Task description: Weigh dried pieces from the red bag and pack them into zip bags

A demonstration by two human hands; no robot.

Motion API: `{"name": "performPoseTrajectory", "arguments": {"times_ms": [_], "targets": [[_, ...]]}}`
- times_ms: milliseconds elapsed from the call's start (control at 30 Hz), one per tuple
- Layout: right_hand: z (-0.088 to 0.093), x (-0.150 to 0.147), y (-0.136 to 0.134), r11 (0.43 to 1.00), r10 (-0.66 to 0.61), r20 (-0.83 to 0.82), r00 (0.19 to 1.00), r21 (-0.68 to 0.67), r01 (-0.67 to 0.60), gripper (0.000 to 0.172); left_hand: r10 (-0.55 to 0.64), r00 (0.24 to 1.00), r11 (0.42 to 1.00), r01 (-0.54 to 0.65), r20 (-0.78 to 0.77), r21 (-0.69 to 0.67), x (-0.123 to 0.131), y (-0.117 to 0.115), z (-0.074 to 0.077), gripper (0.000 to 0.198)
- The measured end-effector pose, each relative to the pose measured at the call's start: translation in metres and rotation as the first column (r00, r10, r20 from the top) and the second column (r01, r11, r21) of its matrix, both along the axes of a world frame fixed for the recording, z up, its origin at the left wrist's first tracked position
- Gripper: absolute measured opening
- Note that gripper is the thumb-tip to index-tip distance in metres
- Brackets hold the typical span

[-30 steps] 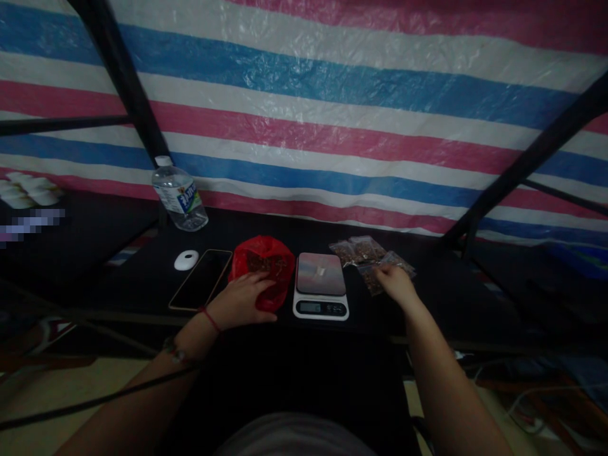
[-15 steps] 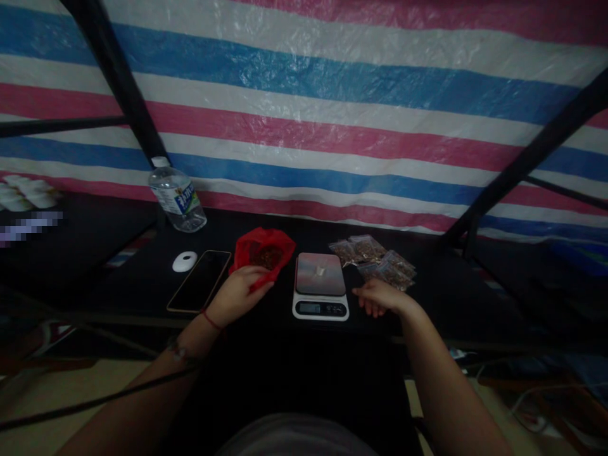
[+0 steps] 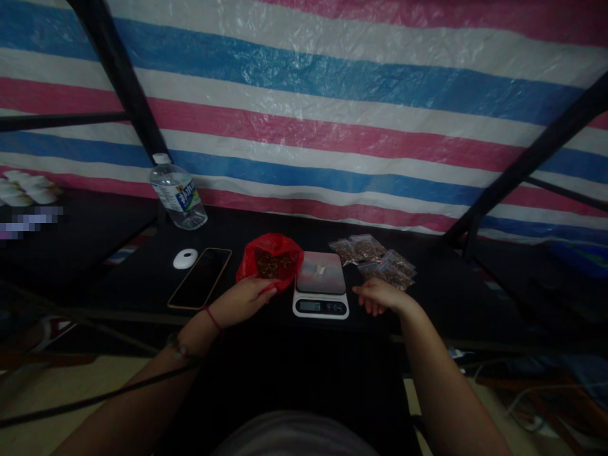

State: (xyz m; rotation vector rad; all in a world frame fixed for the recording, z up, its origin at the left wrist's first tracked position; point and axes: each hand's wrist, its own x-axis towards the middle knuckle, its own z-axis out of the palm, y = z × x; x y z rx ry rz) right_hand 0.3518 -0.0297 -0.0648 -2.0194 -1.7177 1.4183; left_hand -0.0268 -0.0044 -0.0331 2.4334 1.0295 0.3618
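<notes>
Red bag (image 3: pixel 247 263) shifted toward scale (image 3: pixel 321 273), crinkled, mouth open.

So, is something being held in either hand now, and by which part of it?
The left hand holds the red bag by its near rim. No held thing shows in the right hand, but its palm is hidden.

Near the black table's front edge (image 3: pixel 137 315), a rectangular white scale (image 3: pixel 318 282) separated a rounded red plastic bag (image 3: pixel 247 267) from clear plastic packets (image 3: pixel 365 247).
</notes>
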Motion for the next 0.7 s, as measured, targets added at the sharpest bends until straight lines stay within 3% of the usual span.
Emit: {"name": "performPoseTrajectory", "arguments": {"times_ms": [233,433,533,700], "targets": [[0.003,-0.002,-0.001,1.0,-0.007,0.007,1.0,0.011,0.007,0.051,-0.053,0.999,0.998,0.053,0.005,-0.035,-0.01,0.004,-0.004,0.045],[0.003,-0.001,-0.001,1.0,0.003,-0.011,1.0,0.002,-0.003,0.052,-0.096,0.981,0.99,0.077,-0.168,-0.114,-0.013,0.005,-0.008,0.044],[0.001,0.0,-0.001,1.0,-0.003,-0.018,1.0,0.004,0.004,0.053,-0.106,0.983,0.991,0.093,-0.148,-0.096,-0.013,0.002,-0.005,0.053],[0.003,-0.001,-0.001,1.0,-0.016,-0.006,1.0,0.008,0.016,0.052,0.153,0.987,0.988,-0.152,-0.048,0.017,0.001,0.004,-0.006,0.051]]}}
